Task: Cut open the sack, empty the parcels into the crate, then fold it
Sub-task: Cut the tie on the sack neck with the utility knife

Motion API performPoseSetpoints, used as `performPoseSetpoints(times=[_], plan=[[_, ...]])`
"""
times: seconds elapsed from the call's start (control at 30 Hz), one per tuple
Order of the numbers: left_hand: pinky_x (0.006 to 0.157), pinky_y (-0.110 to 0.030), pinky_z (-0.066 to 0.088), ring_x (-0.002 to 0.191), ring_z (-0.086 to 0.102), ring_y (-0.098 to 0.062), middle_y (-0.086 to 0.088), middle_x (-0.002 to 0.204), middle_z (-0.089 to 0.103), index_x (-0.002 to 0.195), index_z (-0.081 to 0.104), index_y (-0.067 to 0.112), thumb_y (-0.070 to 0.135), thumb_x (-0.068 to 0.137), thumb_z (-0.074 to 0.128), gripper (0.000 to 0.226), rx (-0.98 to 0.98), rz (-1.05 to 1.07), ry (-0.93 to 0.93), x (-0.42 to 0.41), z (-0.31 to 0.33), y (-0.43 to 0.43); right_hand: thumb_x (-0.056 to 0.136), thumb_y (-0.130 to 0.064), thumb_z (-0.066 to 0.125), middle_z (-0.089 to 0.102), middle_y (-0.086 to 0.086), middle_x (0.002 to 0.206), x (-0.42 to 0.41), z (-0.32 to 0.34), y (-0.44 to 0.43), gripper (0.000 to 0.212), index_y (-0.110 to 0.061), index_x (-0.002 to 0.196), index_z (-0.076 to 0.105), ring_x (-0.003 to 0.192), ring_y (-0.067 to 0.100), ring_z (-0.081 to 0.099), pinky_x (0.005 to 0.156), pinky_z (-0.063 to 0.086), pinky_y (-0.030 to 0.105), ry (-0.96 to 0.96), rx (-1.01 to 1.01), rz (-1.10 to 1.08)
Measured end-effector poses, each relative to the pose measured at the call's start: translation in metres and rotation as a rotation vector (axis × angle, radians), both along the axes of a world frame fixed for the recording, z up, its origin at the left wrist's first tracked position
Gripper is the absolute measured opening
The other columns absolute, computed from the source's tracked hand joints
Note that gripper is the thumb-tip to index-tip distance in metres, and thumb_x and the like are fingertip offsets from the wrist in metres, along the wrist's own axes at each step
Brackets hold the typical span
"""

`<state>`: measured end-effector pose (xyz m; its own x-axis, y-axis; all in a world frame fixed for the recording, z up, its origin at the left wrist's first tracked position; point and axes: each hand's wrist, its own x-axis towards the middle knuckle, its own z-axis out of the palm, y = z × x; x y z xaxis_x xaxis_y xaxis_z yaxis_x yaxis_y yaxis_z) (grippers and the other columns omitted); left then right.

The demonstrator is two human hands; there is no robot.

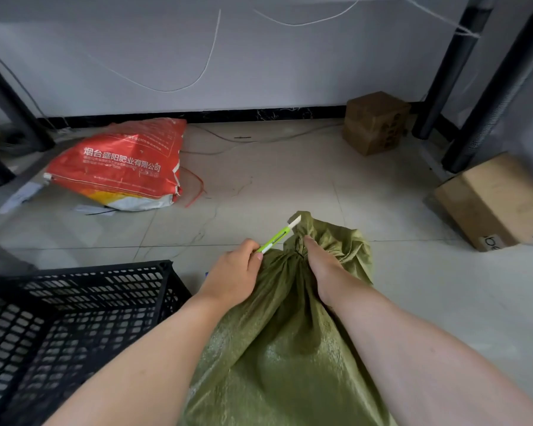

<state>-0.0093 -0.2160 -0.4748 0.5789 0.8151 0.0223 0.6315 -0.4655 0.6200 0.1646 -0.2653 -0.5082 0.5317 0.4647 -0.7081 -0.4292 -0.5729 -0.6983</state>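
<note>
A green woven sack lies on the tiled floor in front of me, its neck bunched and tied with a dark tie near the far end. My right hand grips the gathered neck just below the tie. My left hand holds a green and white utility knife, whose white blade end points up and to the right at the sack's neck. A black plastic lattice crate stands at the lower left, beside the sack. The parcels are hidden inside the sack.
A red and white printed bag lies on the floor at the far left. Two cardboard boxes sit at the right by black shelf legs. Loose cords hang on the white wall behind.
</note>
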Motion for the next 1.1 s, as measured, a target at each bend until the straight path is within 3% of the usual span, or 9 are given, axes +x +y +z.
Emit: performPoseSetpoints(times=[0.1,0.23,0.37,0.47,0.63,0.77,0.83,0.93,1.1], plan=[[0.056,-0.033,0.036,0.059,0.052,-0.013,0.006,0.062,0.056,0.107,0.058,0.028,0.037,0.099,0.044,0.019,0.043,-0.045,0.010,-0.006,0.001,-0.008,0.040,-0.071,0.071,0.068,0.009,0.115,0.003,-0.018,-0.001,0.100,-0.016,0.123,0.063,0.102,0.030,0.066,0.100,0.048,0.047,0.069,0.029,0.008],[0.059,-0.034,0.043,0.059,0.057,-0.015,0.003,0.060,0.058,0.106,0.061,0.029,0.042,0.099,0.045,0.022,0.081,-0.074,0.064,-0.019,0.003,-0.016,0.063,-0.048,0.078,0.068,0.009,0.106,-0.009,0.016,-0.021,0.070,-0.007,0.117,0.062,0.097,0.029,0.066,0.098,0.049,0.043,0.077,0.143,-0.066],[0.050,-0.027,0.033,0.055,0.050,-0.012,0.005,0.060,0.054,0.100,0.056,0.026,0.039,0.099,0.043,0.018,0.066,-0.060,0.085,-0.026,0.001,-0.022,0.088,-0.044,0.064,0.056,0.003,0.126,-0.007,0.024,-0.038,0.049,-0.012,0.126,0.058,0.115,0.025,0.050,0.101,0.035,0.032,-0.042,0.300,-0.113],[0.052,-0.024,0.031,0.063,0.049,-0.014,0.008,0.068,0.053,0.094,0.057,0.021,0.034,0.099,0.047,0.017,0.086,-0.072,0.065,-0.023,0.003,-0.029,0.091,-0.040,0.061,0.058,-0.001,0.107,-0.010,0.026,-0.049,0.018,-0.022,0.091,0.061,0.104,0.021,0.049,0.098,0.036,0.032,-0.041,0.388,-0.120],[0.057,-0.034,0.037,0.063,0.049,-0.017,0.007,0.066,0.053,0.094,0.056,0.025,0.037,0.098,0.045,0.017,0.097,-0.061,0.065,-0.017,0.010,-0.038,0.069,-0.062,0.067,0.056,-0.006,0.131,-0.011,0.028,-0.055,0.040,-0.037,0.100,0.065,0.127,0.021,0.048,0.111,0.036,0.047,0.024,0.438,-0.136],[0.074,-0.034,0.049,0.085,0.059,-0.017,0.010,0.091,0.066,0.113,0.061,0.029,0.045,0.098,0.043,0.028,0.098,-0.085,0.068,-0.013,0.017,-0.044,0.075,-0.057,0.070,0.048,-0.007,0.144,-0.009,0.030,-0.061,0.074,-0.029,0.141,0.049,0.134,0.022,0.043,0.112,0.034,0.047,0.064,0.458,-0.130],[0.083,-0.039,0.052,0.095,0.061,-0.019,0.008,0.102,0.069,0.117,0.061,0.029,0.047,0.098,0.041,0.033,0.093,-0.082,0.089,-0.010,0.020,-0.047,0.075,-0.054,0.071,0.051,-0.006,0.141,-0.008,0.034,-0.064,0.068,-0.026,0.135,0.055,0.130,0.021,0.046,0.111,0.036,0.046,0.065,0.452,-0.124],[0.084,-0.040,0.051,0.097,0.061,-0.020,0.008,0.103,0.069,0.115,0.063,0.030,0.047,0.098,0.040,0.033,0.112,-0.069,0.105,-0.009,0.022,-0.049,0.077,-0.049,0.072,0.064,0.004,0.126,-0.009,0.037,-0.066,0.038,-0.025,0.107,0.068,0.120,0.024,0.055,0.108,0.040,0.048,0.069,0.471,-0.163],[0.081,-0.039,0.051,0.090,0.060,-0.020,0.006,0.093,0.070,0.106,0.067,0.028,0.044,0.098,0.042,0.030,0.050,-0.055,0.116,-0.006,0.029,-0.051,0.050,-0.060,0.081,0.063,0.003,0.128,-0.010,0.031,-0.060,0.083,-0.025,0.122,0.062,0.124,0.028,0.055,0.108,0.038,0.053,0.088,0.499,-0.226]])
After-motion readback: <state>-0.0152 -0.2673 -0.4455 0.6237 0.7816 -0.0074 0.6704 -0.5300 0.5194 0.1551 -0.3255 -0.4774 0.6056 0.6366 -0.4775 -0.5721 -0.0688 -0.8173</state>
